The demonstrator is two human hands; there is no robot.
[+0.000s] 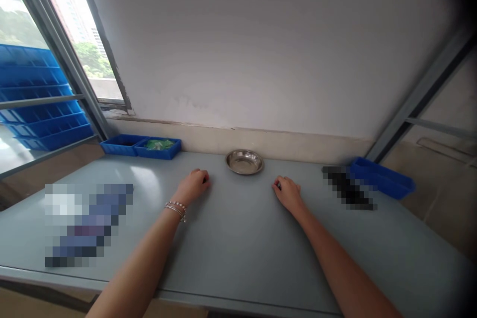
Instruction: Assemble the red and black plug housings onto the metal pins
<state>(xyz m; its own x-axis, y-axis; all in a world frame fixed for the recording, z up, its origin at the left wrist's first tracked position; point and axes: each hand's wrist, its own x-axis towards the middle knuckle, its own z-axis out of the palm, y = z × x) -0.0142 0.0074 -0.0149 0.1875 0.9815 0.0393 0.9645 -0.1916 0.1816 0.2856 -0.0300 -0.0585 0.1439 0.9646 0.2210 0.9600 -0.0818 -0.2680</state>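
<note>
My left hand (193, 186) rests on the grey table (231, 248), left of the shiny metal dish (245, 163). Its fingers are curled in, and I see nothing held in them. Beaded and metal bracelets (178, 209) circle that wrist. To the dish's right, my right hand (287, 193) also lies on the tabletop, loosely closed with the thumb near the index finger; no object shows in it. Neither hand touches the dish, which stands upright near the wall between and beyond them.
Two blue bins (122, 145) sit at the back left, one holding green packets (159, 144). Another blue bin (382, 177) is at the right, beside a blurred dark item (348, 189). A blurred bluish item (93, 223) lies left. Stacked blue trays (40, 99) stand beyond the frame post.
</note>
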